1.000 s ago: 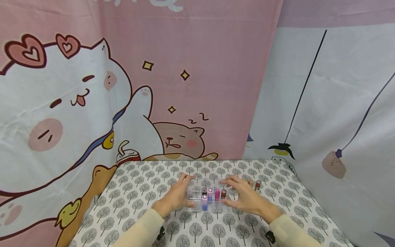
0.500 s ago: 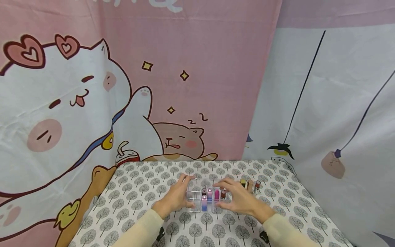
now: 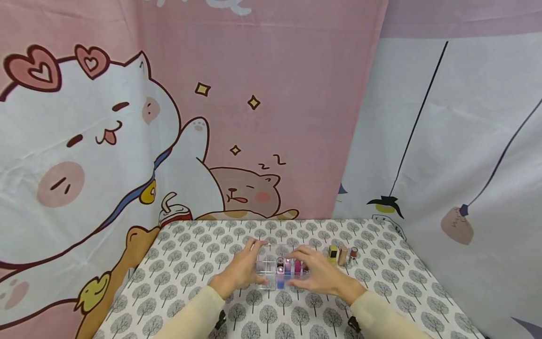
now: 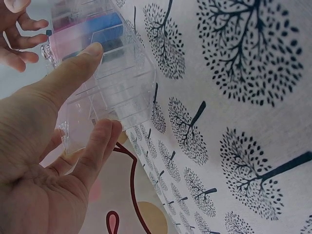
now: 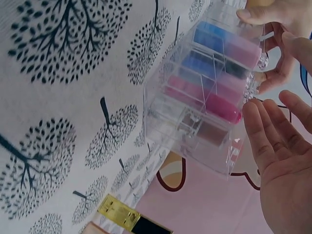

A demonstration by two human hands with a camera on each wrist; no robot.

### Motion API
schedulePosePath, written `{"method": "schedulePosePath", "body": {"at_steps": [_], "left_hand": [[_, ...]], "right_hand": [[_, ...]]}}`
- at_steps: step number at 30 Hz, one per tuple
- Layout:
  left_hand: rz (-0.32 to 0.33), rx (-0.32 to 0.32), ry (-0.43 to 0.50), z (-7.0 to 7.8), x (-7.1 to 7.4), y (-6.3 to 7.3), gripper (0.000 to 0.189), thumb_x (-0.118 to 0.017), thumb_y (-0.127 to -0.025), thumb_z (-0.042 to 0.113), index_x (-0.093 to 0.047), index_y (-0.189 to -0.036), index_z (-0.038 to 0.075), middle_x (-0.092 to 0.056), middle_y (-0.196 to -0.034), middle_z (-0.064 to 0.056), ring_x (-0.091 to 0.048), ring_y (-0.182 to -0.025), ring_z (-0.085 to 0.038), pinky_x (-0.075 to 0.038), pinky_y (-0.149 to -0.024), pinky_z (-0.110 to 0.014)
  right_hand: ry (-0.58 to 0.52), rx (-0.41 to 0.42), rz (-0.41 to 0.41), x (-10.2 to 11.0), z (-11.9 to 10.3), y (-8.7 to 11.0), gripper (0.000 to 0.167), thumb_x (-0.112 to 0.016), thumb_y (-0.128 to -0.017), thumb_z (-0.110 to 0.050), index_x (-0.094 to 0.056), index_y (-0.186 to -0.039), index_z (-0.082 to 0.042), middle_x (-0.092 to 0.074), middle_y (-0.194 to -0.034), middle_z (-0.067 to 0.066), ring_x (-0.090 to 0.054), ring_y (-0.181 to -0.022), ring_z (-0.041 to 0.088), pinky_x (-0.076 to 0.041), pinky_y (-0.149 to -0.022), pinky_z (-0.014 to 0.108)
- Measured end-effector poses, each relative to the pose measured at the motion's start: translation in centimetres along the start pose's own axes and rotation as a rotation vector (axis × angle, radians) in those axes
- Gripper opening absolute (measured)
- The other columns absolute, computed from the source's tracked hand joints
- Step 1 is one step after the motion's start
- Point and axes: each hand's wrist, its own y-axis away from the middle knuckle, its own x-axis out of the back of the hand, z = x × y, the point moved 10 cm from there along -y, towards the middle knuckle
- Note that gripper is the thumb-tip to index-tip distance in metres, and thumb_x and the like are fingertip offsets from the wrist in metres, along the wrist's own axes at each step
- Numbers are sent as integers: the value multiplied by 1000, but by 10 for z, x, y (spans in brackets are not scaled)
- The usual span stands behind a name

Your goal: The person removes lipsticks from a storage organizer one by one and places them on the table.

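A clear divided organizer (image 3: pixel 267 268) stands on the tree-print cloth. My left hand (image 3: pixel 241 268) grips its left end, thumb at the front and fingers at the back; the left wrist view shows the thumb (image 4: pixel 80 66) against the plastic. Lipsticks stand in its compartments: a pink-and-blue one (image 5: pixel 229 44) in front, another pink-and-blue one (image 3: pixel 288 266) behind, a magenta one (image 5: pixel 209 100) and one with a brownish cap (image 5: pixel 213 135). My right hand (image 3: pixel 318 273) is over the right part, fingers spread loosely, fingertips (image 5: pixel 252 109) near the lipstick tops and holding nothing.
Right of the organizer stand a yellow lipstick with a black panel (image 3: pixel 333 253), a tan tube (image 3: pixel 342 256) and a clear one with a dark red cap (image 3: pixel 353 254). A pink cartoon curtain (image 3: pixel 296 117) hangs behind the table.
My right hand has moved left from the organizer's right end to over its lipsticks, uncovering the yellow and tan tubes. My left hand keeps its grip in the same place.
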Motion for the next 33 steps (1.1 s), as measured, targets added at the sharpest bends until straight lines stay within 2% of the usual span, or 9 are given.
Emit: {"method": "schedulePosePath", "body": {"at_steps": [4, 7, 12, 17, 33], "left_hand": [[-3, 1, 2, -1, -1, -1, 119, -112, -76, 23, -46, -174, 19, -50, -162, -12, -58, -81, -3, -60, -73, -23], [-2, 1, 8, -1, -1, -1, 120, -112, -74, 23, -46, -174, 19, -51, -161, -12, -58, -82, -3, -60, -73, -23], [6, -2, 2, 0, 1, 0, 121, -113, -72, 24, -47, -173, 19, -52, -159, -11, -57, -80, -4, -59, -71, -24], [-1, 0, -8, -1, -1, -1, 118, -112, -76, 25, -46, -174, 19, -51, -161, -11, -57, -78, -4, -58, -70, -24], [1, 6, -21, -2, -1, -2, 120, -112, -76, 25, -45, -175, 20, -50, -162, -11, -57, -80, -3, -60, -74, -23]], "right_hand": [[-53, -9, -18, -7, 0, -2, 68, -97, -96, -43, -74, -151, -12, -76, -143, 4, -78, -113, 20, -71, -101, 42], [-109, -20, -40, -12, -1, -4, 66, -97, -96, -42, -74, -150, -11, -76, -141, 6, -79, -110, 22, -72, -95, 38], [-150, -22, -42, -19, 0, -7, 65, -98, -96, -40, -75, -148, -8, -77, -137, 11, -81, -107, 26, -73, -90, 37], [-193, -44, -48, -26, 2, -9, 65, -98, -96, -39, -75, -148, -8, -76, -134, 10, -80, -102, 26, -73, -86, 34], [-197, -56, 13, -32, 0, -14, 55, -98, -96, -29, -78, -140, -3, -77, -120, 10, -80, -97, 23, -73, -84, 33]]}}
